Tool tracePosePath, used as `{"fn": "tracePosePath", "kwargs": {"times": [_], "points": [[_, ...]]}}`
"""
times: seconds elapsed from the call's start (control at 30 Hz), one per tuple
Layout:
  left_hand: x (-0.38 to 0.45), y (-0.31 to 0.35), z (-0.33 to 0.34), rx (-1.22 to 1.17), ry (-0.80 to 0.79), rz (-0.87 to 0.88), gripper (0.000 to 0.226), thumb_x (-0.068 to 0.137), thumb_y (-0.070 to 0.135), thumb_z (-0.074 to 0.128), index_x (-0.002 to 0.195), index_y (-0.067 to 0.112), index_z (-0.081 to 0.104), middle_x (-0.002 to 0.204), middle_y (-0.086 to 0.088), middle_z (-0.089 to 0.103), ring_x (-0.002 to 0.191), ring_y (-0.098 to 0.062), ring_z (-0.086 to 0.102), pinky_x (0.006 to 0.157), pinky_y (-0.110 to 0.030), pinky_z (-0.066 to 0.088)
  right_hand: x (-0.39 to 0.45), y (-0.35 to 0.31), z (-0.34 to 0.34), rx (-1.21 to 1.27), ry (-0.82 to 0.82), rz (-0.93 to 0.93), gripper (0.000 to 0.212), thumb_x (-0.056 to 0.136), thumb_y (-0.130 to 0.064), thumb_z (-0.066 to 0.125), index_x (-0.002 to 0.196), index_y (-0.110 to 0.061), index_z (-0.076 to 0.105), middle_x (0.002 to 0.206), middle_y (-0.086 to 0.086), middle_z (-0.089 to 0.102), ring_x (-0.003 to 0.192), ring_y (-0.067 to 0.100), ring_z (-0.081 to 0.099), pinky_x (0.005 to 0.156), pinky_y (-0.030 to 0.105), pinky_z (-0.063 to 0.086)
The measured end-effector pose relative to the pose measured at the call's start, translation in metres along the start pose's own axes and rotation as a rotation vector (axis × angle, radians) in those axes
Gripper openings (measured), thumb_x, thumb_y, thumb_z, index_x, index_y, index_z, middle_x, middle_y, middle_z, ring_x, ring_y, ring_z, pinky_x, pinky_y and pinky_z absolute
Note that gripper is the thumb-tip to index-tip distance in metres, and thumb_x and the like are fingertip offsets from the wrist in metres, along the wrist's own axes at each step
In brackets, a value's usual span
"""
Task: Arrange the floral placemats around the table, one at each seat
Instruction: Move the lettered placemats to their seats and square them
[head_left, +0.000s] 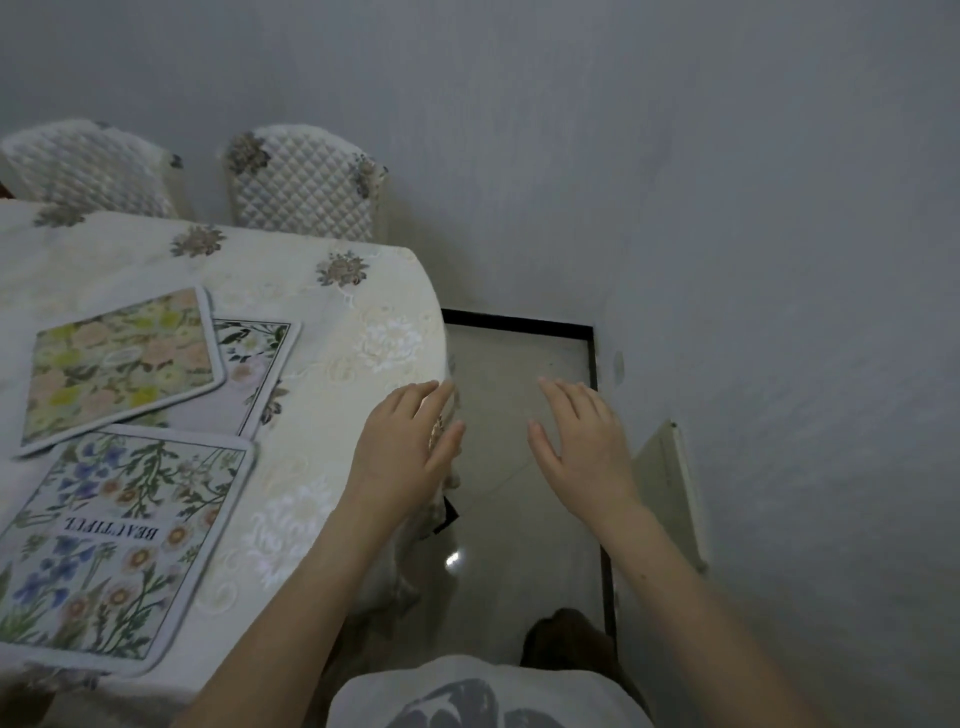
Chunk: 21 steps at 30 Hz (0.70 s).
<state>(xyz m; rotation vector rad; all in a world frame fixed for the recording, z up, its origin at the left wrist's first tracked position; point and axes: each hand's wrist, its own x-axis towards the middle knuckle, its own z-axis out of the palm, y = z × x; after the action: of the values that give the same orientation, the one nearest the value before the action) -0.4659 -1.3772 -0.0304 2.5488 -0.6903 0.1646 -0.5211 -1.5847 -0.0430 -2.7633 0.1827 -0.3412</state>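
Observation:
Three floral placemats lie on the table (332, 322), which wears a cream flowered cloth. A yellow-and-pink one (122, 364) overlaps a pale one with dark leaves (260, 364). A blue-flowered one reading BEAUTIFUL (119, 545) sits nearest me at the left. My left hand (410, 441) hovers flat over the table's right edge, fingers apart, holding nothing. Out past the edge, over the floor, my right hand (576, 441) is spread and empty too. Neither hand touches a placemat.
Two chairs with quilted covers (306, 182) (88, 166) stand at the table's far side. A grey wall (779, 260) runs close on the right. The tiled floor (519, 374) has a dark border. A pale panel (665, 483) leans on the wall.

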Motion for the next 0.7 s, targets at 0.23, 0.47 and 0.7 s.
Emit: {"fn": "tracePosePath", "kwargs": {"times": [0.23,0.47,0.7], "points": [[0.088,0.014,0.055,0.044,0.036,-0.190,0.047,0.095,0.040,0.041,0.137,0.018,0.044,0.135,-0.003,0.052,0.125,-0.019,0.044,0.104,-0.035,0.037,0.118,0.072,0.017,0.042,-0.133,-0.154,0.056,0.092,-0.044,0.033,0.140,-0.016,0.040,0.136,0.005,0.052,0.127,0.024,0.044,0.105,0.044,0.040],[0.155,0.031,0.062,0.107,0.164,-0.482,0.048,0.096,0.040,0.041,0.138,0.017,0.043,0.138,-0.003,0.050,0.127,-0.020,0.042,0.105,-0.033,0.034,0.231,0.088,0.015,0.101,-0.251,-0.443,0.049,0.094,-0.037,0.043,0.138,-0.015,0.042,0.135,0.005,0.052,0.127,0.024,0.044,0.107,0.042,0.038],[0.161,0.003,0.054,0.200,0.243,-0.780,0.050,0.097,0.043,0.037,0.140,0.019,0.040,0.139,-0.001,0.049,0.127,-0.018,0.041,0.104,-0.033,0.034,0.298,0.047,0.055,0.193,-0.420,-0.702,0.048,0.095,-0.036,0.044,0.139,-0.016,0.041,0.138,0.005,0.050,0.131,0.026,0.041,0.106,0.046,0.037]]}}
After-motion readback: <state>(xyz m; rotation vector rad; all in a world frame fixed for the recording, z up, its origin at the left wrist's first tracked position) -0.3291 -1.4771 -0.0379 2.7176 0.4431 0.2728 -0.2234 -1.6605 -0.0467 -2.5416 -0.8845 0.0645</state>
